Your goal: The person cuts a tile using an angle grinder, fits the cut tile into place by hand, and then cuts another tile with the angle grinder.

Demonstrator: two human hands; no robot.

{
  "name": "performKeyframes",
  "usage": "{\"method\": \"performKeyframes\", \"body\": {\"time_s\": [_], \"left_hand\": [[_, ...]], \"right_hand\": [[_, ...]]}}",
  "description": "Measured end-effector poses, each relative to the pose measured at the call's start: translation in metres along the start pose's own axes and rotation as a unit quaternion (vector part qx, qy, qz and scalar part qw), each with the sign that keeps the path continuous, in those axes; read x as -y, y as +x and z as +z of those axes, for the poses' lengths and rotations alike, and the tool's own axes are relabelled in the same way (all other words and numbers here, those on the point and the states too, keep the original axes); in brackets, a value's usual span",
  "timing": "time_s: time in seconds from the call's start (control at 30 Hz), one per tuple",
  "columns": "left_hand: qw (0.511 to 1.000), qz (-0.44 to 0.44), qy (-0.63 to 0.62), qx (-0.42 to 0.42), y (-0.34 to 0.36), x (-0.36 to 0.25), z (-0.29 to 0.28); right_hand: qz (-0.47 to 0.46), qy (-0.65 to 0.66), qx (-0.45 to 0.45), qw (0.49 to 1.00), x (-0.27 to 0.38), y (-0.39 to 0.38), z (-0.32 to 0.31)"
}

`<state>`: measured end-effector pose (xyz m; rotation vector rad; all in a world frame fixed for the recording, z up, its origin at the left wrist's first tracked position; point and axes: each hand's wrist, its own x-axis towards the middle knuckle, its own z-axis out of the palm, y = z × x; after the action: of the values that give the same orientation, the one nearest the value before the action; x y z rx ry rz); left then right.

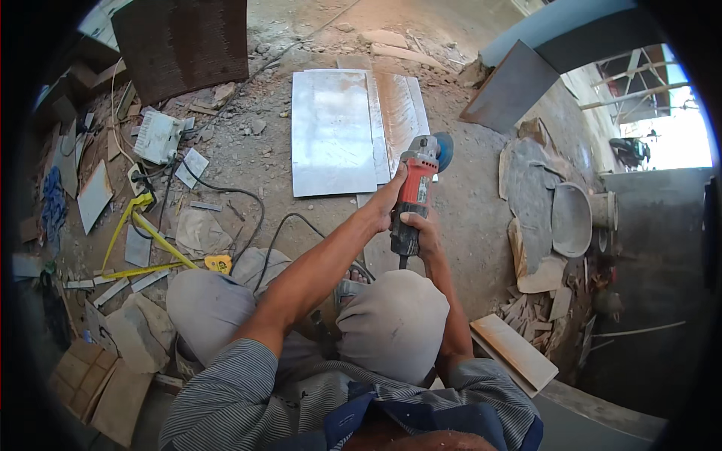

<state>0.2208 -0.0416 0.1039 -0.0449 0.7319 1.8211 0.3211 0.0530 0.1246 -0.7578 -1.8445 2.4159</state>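
I squat over a dusty floor and hold a red and black angle grinder with both hands. My left hand grips its front body near the head. My right hand wraps the dark rear handle. The blue-guarded disc sits at the right edge of a narrow tile strip. That strip lies beside a large pale glossy tile on the ground. The grinder's black cord trails left past my knee.
A white power strip and a yellow frame tool lie at left among tile offcuts. A grey tile leans at upper right. A round basin and broken tile pieces are at right. Cardboard lies lower left.
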Motion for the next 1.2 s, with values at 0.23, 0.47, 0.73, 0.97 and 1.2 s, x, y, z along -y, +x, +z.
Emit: {"method": "performKeyframes", "body": {"time_s": [0.23,0.47,0.73,0.97,1.2], "left_hand": [[0.992,-0.008,-0.113,0.062,0.009,0.015,-0.02],[0.984,-0.039,0.078,-0.155,0.018,0.038,-0.057],[0.872,0.216,0.179,-0.401,0.008,-0.029,-0.169],[0.698,0.194,0.375,-0.579,-0.004,-0.023,-0.218],[0.733,0.155,0.362,-0.554,0.001,-0.015,-0.23]], "right_hand": [[0.037,-0.019,-0.024,0.999,-0.005,-0.008,0.007],[0.032,-0.301,-0.219,0.927,-0.032,-0.006,-0.037],[0.199,-0.534,-0.408,0.713,-0.09,-0.015,-0.13],[0.26,-0.532,-0.471,0.654,-0.107,-0.012,-0.138],[0.212,-0.532,-0.502,0.648,-0.128,-0.009,-0.14]]}}
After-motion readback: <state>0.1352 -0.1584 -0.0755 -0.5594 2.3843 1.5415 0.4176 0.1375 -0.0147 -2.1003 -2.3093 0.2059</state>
